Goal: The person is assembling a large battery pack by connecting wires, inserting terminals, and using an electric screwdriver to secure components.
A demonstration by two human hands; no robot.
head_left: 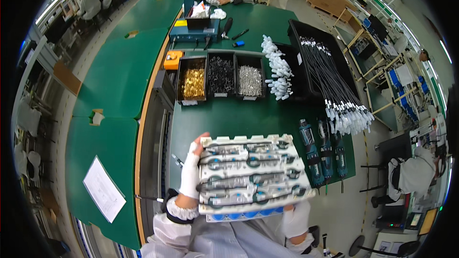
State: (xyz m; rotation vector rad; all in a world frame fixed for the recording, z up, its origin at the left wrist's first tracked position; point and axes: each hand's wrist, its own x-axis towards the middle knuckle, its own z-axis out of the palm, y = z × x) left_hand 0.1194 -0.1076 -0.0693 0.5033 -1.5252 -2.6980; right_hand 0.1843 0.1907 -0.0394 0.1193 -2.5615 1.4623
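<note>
Three black bins (220, 62) at twelve o'clock contain gold, black and silver parts. The left hand (192, 165) and right hand (295, 218), apart, grip a white tray (251, 177) of cable assemblies.

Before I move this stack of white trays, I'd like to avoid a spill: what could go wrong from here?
The stack of white trays is carried off the green bench, gripped only at its sides by the left hand and right hand; a tilt could slide the cable parts out. Three electric screwdrivers lie close by on the right and could be knocked. The bundle of black cables overhangs its bin and might snag.
</note>
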